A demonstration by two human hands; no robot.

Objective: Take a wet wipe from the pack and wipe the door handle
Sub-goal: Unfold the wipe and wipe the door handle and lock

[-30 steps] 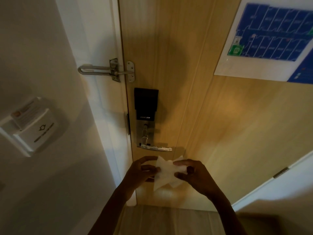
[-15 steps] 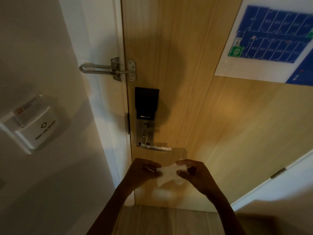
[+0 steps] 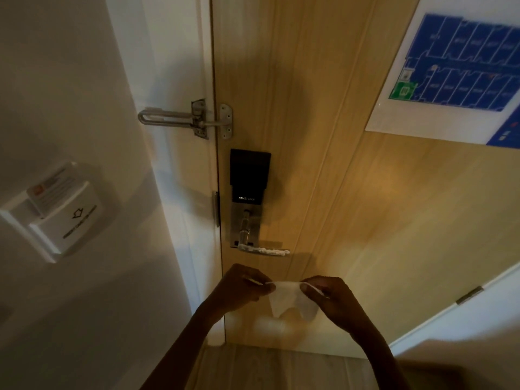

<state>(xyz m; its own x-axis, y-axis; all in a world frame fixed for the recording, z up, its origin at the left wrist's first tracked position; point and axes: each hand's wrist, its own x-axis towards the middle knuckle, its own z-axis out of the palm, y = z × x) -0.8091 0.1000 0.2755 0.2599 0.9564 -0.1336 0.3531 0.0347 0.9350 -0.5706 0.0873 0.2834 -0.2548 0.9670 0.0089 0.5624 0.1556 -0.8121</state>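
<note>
A white wet wipe (image 3: 287, 299) hangs stretched between my two hands, a short way below the door handle. My left hand (image 3: 242, 288) pinches its left top corner and my right hand (image 3: 329, 296) pinches its right top corner. The metal lever handle (image 3: 263, 250) sticks out to the right from a silver plate under a black smart lock (image 3: 250, 175) on the wooden door (image 3: 323, 136). Neither hand touches the handle. No wipe pack is in view.
A metal swing latch (image 3: 185, 119) bridges the white door frame (image 3: 180, 192) and the door above the lock. A white key-card holder (image 3: 56, 212) is mounted on the left wall. A blue floor plan sign (image 3: 461, 68) hangs on the door at upper right.
My hands have drawn apart and pulled the folded wipe out wider between them. They stay at about the same height below the handle.
</note>
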